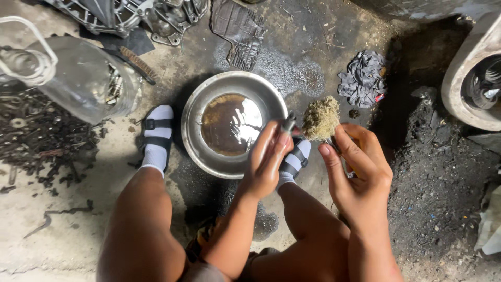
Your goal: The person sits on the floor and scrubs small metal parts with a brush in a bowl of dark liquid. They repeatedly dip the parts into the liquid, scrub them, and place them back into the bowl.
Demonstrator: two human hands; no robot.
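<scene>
— What did each hand have?

— The left hand [267,159] was closed around a small dark metal part [288,124], fingers wrapped, only the part's tip poking out above them. The right hand [355,162] was clamped on a worn brush [321,117] with a frayed, tan head; the handle was mostly hidden in the fist. The bristles sat just beside the part's tip — touching or barely apart, could not tell.

— Where was this held?

— Over the near right rim of a round steel basin [194,133] standing on the concrete floor [62,235] between the person's feet. It held brown, murky liquid. Holding the work there looked deliberate: drips would fall back into the basin or beside it, and the brush sat close for dipping.

— And the surroundings?

— A crumpled grey rag [364,78] lay toward the far right of the floor, within reach. A clear plastic jug [78,78] with bolts in it lay at the far left, a heap of loose rusty hardware [36,136] beside it. Engine castings [135,15] lined the far edge. The floor near the basin was oil-darkened.
</scene>
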